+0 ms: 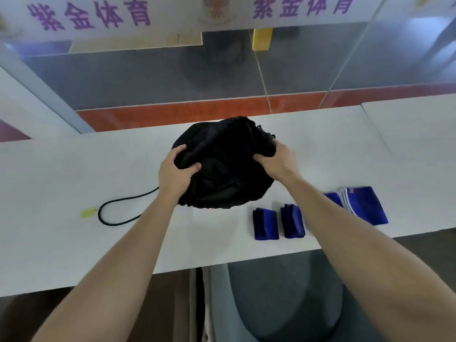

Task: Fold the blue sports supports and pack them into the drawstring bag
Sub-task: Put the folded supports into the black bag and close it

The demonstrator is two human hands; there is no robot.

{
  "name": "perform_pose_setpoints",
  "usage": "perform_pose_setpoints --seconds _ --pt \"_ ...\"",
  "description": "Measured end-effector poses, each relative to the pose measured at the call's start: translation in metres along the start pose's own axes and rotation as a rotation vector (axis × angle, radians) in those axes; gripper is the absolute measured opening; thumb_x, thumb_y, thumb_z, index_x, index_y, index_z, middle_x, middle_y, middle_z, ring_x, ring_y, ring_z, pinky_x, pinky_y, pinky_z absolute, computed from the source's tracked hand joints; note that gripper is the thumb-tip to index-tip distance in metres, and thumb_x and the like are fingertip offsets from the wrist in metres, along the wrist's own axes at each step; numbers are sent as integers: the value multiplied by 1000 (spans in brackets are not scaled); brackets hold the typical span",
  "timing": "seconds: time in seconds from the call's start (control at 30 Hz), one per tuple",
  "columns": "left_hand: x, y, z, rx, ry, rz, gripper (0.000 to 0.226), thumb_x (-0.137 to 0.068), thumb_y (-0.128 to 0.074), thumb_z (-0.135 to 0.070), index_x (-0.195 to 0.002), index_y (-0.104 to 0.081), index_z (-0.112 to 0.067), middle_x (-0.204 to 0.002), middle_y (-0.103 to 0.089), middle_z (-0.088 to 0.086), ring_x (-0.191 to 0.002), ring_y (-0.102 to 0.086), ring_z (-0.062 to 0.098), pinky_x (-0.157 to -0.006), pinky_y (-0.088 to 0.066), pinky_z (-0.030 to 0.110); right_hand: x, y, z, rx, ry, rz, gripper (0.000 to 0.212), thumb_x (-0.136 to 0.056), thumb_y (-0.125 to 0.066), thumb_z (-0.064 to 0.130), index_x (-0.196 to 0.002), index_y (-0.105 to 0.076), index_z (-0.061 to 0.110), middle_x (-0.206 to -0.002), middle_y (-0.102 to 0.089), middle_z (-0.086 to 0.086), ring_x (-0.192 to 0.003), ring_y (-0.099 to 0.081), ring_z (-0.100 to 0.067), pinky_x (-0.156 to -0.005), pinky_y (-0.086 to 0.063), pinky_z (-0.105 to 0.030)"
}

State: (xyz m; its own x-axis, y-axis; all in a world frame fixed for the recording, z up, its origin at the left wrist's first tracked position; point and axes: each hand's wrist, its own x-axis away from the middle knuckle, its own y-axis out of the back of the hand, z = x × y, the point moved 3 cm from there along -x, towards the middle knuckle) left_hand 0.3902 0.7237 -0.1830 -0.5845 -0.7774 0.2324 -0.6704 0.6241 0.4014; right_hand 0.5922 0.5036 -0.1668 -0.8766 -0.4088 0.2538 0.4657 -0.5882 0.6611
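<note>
The black drawstring bag (222, 166) lies bunched on the white table (74, 193). My left hand (176, 172) grips its fabric on the left side, and my right hand (277, 160) grips its fabric on the right side. Its black cord (118, 208) loops out to the left on the tabletop. Two small folded blue supports (266, 224) (293, 220) lie side by side near the table's front edge, right of the bag. A larger folded blue support (362, 204) with a white edge lies further right, partly behind my right forearm.
A small yellow tag (86, 212) lies by the cord loop. A grey chair (283, 299) stands under the table's front edge. A glass wall (148, 77) rises behind the table. A second white table (414, 124) adjoins on the right.
</note>
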Motion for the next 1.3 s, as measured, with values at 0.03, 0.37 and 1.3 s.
perform_pose_setpoints --seconds 0.03,0.37,1.3 --pt "-5 -15 -6 -4 -11 16 69 -87 -91 -26 -149 -63 -38 -145 -69 -9 -133 -65 18 -118 -53 45 -7 10 -11 -8 -9 -19 41 -88 -81 30 -126 -73 18 -114 -79 -5 -111 -72 -30 -85 -48 -30" --pt "23 -114 35 -678 -174 213 53 -91 -80 -21 -131 -48 -36 -156 -29 5 -96 -70 34 -83 -64 48 -43 34 -101 156 -106 217 112 -77 -89 62 -167 -29 33 -150 -57 -15 -142 -54 -39 -117 -48 -51" --pt "154 -176 71 -453 476 292 29 -84 -86 -32 -85 -67 -9 -79 -65 3 -68 -61 19 -58 -43 31 82 -1 -155 601 84 447 62 -93 -82 44 -134 -59 4 -137 -58 -17 -104 -71 -32 -77 -58 -38"
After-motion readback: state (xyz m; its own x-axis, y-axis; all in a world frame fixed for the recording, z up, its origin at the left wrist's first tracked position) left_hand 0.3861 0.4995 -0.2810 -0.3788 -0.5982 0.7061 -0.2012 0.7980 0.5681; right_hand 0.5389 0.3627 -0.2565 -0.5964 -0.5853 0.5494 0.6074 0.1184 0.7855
